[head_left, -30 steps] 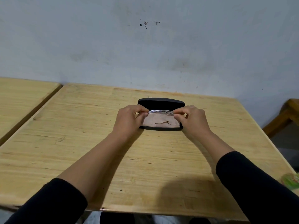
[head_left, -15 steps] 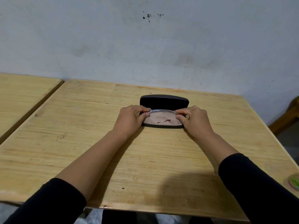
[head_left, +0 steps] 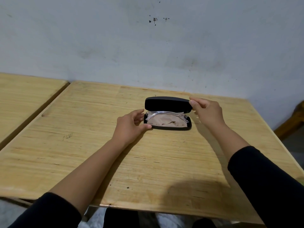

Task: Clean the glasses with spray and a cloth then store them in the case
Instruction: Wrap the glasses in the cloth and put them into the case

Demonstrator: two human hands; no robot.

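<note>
You are working at the closing end of the job, as I judge it: the glasses (head_left: 166, 114) are lying inside the open case (head_left: 171, 127), on top of the tan cloth (head_left: 164, 123) that lines the tray. The case is sitting on the wooden table (head_left: 98, 145), toward its far side and a little right of centre, with its long axis running left to right across your view. The lid (head_left: 167, 103) is standing up along the far edge, hinged there, so it is going to swing toward you to close.

Your right hand (head_left: 207, 112) is the one placed for that swing. Its thumb and fingertips are pinching the right end of the lid at its top edge, with the rest of the hand hanging just right of the case. Your left hand (head_left: 131, 124) is bracing the left end of the tray: the thumb is pressing on the near left corner and the fingers are curling loosely around the far left end, close to the clear temple of the glasses. I cannot tell whether those fingers are touching the frame or only the case.

What matters for the coming move is that the lid is lying beyond the glasses and above them, and the clear frame is arching up along the far side of the tray, right under the lid's path. You are probably wanting the frame seated low before the lid comes down.
</note>
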